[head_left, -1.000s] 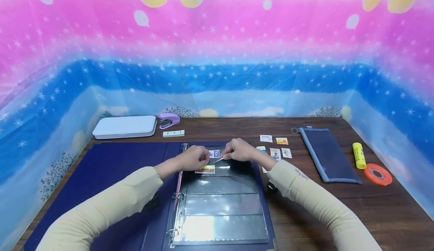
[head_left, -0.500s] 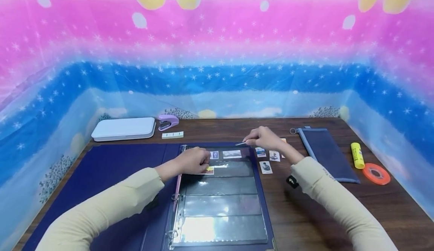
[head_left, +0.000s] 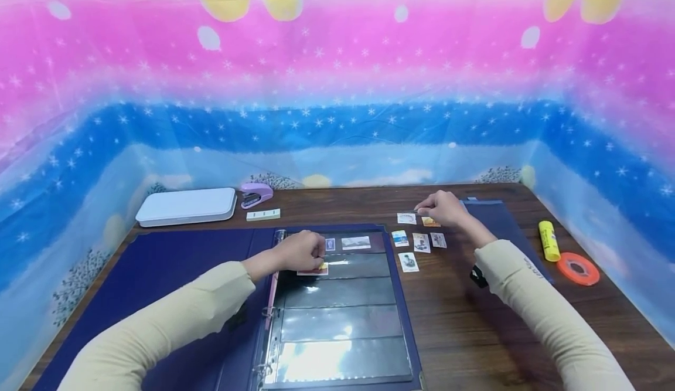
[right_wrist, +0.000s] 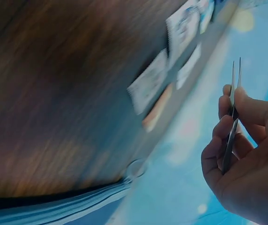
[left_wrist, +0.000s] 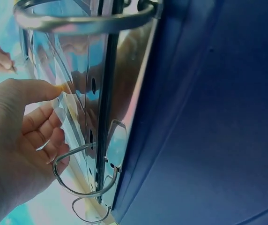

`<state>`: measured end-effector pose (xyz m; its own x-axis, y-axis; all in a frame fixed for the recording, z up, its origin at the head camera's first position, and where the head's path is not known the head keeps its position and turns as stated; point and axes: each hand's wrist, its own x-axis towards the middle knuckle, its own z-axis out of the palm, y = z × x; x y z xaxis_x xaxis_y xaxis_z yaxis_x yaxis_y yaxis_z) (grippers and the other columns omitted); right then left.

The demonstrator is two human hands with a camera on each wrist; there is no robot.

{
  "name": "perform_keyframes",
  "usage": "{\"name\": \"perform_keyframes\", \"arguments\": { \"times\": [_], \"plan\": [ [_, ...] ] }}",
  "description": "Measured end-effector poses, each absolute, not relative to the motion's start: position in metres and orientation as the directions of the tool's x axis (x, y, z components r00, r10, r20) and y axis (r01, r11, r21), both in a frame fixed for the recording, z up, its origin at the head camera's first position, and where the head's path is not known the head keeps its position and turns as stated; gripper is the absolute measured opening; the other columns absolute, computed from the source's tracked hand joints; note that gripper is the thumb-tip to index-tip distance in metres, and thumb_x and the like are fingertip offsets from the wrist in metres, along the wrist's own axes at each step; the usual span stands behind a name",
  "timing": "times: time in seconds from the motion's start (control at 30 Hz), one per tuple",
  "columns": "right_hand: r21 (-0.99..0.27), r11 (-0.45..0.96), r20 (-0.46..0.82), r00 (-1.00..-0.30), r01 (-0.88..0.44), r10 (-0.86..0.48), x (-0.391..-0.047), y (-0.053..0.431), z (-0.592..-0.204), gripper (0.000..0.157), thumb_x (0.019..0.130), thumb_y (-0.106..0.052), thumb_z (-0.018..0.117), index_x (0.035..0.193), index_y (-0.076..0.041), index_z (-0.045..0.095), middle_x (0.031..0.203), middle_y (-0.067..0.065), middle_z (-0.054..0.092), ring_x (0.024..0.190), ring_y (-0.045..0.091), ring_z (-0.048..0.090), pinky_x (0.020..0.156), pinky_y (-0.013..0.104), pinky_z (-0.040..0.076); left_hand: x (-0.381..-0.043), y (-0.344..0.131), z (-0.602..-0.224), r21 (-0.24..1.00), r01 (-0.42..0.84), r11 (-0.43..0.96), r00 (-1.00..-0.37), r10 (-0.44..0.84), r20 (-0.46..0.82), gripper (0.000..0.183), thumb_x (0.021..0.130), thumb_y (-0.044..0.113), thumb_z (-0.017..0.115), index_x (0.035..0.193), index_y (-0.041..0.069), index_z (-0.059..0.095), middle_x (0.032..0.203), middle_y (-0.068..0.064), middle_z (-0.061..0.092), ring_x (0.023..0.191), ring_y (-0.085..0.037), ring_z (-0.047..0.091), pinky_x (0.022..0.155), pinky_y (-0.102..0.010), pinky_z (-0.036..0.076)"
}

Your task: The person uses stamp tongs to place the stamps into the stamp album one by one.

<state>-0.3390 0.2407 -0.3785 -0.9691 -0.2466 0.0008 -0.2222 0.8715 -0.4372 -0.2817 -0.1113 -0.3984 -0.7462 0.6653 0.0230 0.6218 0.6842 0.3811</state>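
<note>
My left hand (head_left: 303,251) is at the upper left of the black stamp page (head_left: 343,293), in the ring binder (head_left: 174,297). In the left wrist view its thumb and fingers pinch the page's clear pocket film (left_wrist: 68,110). A red-and-yellow stamp (head_left: 311,271) lies partly under the fingers. A purple stamp (head_left: 330,244) and a grey stamp (head_left: 356,242) sit in the top row. My right hand (head_left: 442,208) grips metal tweezers (right_wrist: 234,110), tips apart with nothing between them in the right wrist view. They hover near a white stamp (head_left: 406,218).
Loose stamps lie right of the binder, among them a portrait stamp (head_left: 408,262) and an orange one (head_left: 430,222). Farther right are a mesh pouch (head_left: 493,221), a glue stick (head_left: 549,241) and orange tape (head_left: 578,268). A white case (head_left: 186,206) and purple stapler (head_left: 256,194) stand back left.
The right hand with the tweezers has moved from the page's top row out to the right over the loose stamps. The grey stamp has come into sight. The left hand stays at the page.
</note>
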Motion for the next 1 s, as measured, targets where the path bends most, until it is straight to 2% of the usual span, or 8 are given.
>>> {"name": "perform_keyframes", "arguments": {
  "times": [0.07,0.17,0.27,0.37,0.47,0.57,0.83,1.0],
  "plan": [
    [-0.402,0.895,-0.015,-0.976,-0.193,-0.217,-0.344,0.248,-0.384,0.026,0.093,-0.019,0.055,0.108,-0.005,0.069,0.087,0.022,0.066,0.042,0.009,0.026,0.046,0.025,0.027,-0.281,-0.110,-0.399,0.394,0.619,0.679,-0.746,0.666,0.025,0.008,0.077,0.008,0.063,0.071,0.010,0.059,0.060,0.005,0.049,0.055,-0.006,0.042,0.053,-0.019,0.034],
    [-0.351,0.926,-0.039,-0.985,-0.142,-0.166,-0.350,0.262,-0.391,0.025,0.093,-0.021,0.055,0.109,-0.008,0.070,0.090,0.022,0.068,0.048,0.010,0.032,0.048,0.025,0.027,-0.280,-0.107,-0.400,0.405,0.619,0.673,-0.741,0.671,0.018,0.010,0.078,0.007,0.063,0.069,0.010,0.060,0.058,0.005,0.047,0.054,-0.006,0.041,0.054,-0.019,0.032],
    [-0.337,0.935,-0.061,-0.989,-0.107,-0.135,-0.354,0.273,-0.394,0.026,0.093,-0.020,0.054,0.111,-0.008,0.069,0.111,0.021,0.066,0.055,0.014,0.038,0.052,0.028,0.029,-0.281,-0.105,-0.401,0.406,0.620,0.671,-0.738,0.674,0.013,0.011,0.079,0.007,0.063,0.069,0.011,0.061,0.059,0.005,0.049,0.054,-0.006,0.041,0.054,-0.019,0.034],
    [-0.331,0.937,-0.074,-0.986,-0.116,-0.148,-0.358,0.275,-0.395,0.027,0.094,-0.020,0.053,0.112,-0.007,0.068,0.116,0.022,0.064,0.062,0.022,0.051,0.056,0.031,0.036,-0.282,-0.105,-0.400,0.405,0.614,0.678,-0.745,0.666,0.015,0.011,0.079,0.007,0.064,0.070,0.011,0.062,0.060,0.004,0.052,0.055,-0.006,0.043,0.055,-0.020,0.035],
    [-0.310,0.940,-0.083,-0.981,-0.143,-0.176,-0.362,0.270,-0.393,0.026,0.094,-0.019,0.053,0.110,-0.007,0.069,0.117,0.020,0.064,0.087,0.034,0.062,0.072,0.042,0.048,-0.283,-0.109,-0.399,0.416,0.606,0.678,-0.750,0.662,0.014,0.010,0.081,0.007,0.064,0.071,0.011,0.062,0.062,0.003,0.054,0.056,-0.006,0.044,0.056,-0.020,0.037],
    [-0.308,0.939,-0.113,-0.974,-0.152,-0.195,-0.364,0.265,-0.389,0.025,0.094,-0.018,0.053,0.110,-0.006,0.069,0.118,0.020,0.063,0.109,0.039,0.057,0.089,0.051,0.045,-0.285,-0.113,-0.399,0.431,0.602,0.673,-0.749,0.663,0.010,0.011,0.082,0.006,0.063,0.072,0.011,0.062,0.063,0.003,0.054,0.057,-0.006,0.043,0.058,-0.020,0.037],
    [-0.344,0.925,-0.155,-0.962,-0.161,-0.225,-0.373,0.262,-0.390,0.025,0.093,-0.016,0.053,0.109,-0.003,0.068,0.116,0.021,0.064,0.109,0.039,0.058,0.091,0.051,0.045,-0.286,-0.114,-0.401,0.470,0.586,0.661,-0.750,0.662,0.004,0.011,0.083,0.004,0.060,0.074,0.009,0.061,0.062,0.003,0.050,0.056,-0.006,0.042,0.058,-0.020,0.036],
    [-0.354,0.924,-0.144,-0.967,-0.148,-0.211,-0.373,0.259,-0.395,0.024,0.093,-0.015,0.054,0.106,-0.002,0.070,0.112,0.021,0.066,0.099,0.034,0.062,0.081,0.044,0.049,-0.284,-0.113,-0.403,0.489,0.579,0.652,-0.747,0.665,-0.002,0.010,0.084,0.004,0.061,0.075,0.009,0.061,0.063,0.002,0.051,0.056,-0.006,0.042,0.058,-0.020,0.036]
  ]
}}
